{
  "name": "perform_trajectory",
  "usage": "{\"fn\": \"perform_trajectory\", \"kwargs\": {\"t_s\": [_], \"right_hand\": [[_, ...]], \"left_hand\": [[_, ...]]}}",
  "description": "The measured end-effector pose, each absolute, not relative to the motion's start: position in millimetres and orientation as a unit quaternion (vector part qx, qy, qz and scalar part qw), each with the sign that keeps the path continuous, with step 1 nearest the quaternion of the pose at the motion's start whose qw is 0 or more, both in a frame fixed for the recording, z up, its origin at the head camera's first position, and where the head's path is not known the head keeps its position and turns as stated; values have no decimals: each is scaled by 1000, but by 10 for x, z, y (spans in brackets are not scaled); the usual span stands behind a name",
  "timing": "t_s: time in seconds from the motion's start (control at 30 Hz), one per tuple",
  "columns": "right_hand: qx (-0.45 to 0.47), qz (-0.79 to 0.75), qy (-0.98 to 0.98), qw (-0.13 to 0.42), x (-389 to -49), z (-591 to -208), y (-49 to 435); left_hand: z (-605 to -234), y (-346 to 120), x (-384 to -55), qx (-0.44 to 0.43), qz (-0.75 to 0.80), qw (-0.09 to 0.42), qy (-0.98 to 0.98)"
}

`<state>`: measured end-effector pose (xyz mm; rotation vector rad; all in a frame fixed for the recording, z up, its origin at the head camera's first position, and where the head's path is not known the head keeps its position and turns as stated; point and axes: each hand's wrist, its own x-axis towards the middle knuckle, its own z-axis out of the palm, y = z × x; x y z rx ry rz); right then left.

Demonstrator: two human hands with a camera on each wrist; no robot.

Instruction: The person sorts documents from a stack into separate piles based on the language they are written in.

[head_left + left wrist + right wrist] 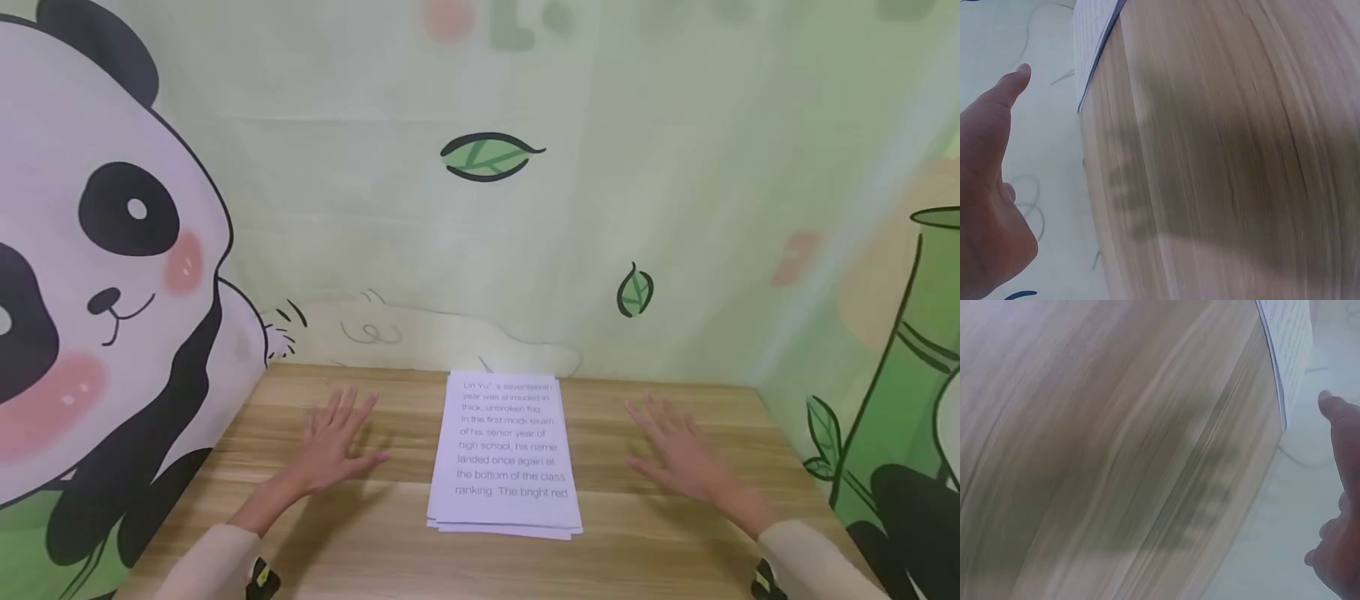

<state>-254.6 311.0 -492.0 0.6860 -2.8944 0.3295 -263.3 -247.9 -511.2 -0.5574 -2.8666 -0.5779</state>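
A stack of printed paper sheets point(504, 454) lies near the middle of the wooden table, its lower edges slightly uneven. Large English text covers the top sheet. To the left of the stack, my left hand point(337, 443) is held over the table with fingers spread, touching nothing. My right hand point(678, 450) is likewise spread out on the other side, apart from the paper. In the left wrist view the thumb of the left hand point(988, 187) shows, and the paper stack point(1092, 44) appears at the top. The right wrist view shows the right hand point(1341, 494) and the paper's edge point(1288, 350).
The wooden table point(360, 550) ends at a pale green cloth backdrop point(360, 208) printed with a panda point(112, 292), leaves and bamboo point(881, 400). Both hands cast shadows on the tabletop. Dark bands with yellow marks sit at both wrists.
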Motion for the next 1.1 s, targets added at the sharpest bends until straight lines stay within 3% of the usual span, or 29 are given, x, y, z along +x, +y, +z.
{"fn": "perform_trajectory", "kwargs": {"t_s": [0.27, 0.4, 0.77, 1.1], "right_hand": [[265, 138, -942, 152, -2595, -5028, 3023], [259, 182, -935, 160, -2610, -5051, 2989], [222, 331, -911, 102, -2650, -5174, 2909], [183, 417, -890, 34, -2638, -5199, 2817]], "left_hand": [[-5068, -2368, -2611, -192, -255, 84, -944], [-5084, -2338, -2600, -185, -291, 70, -936], [-5177, -2249, -2647, -183, -361, 57, -913], [-5226, -2144, -2712, -158, -451, -25, -878]]}}
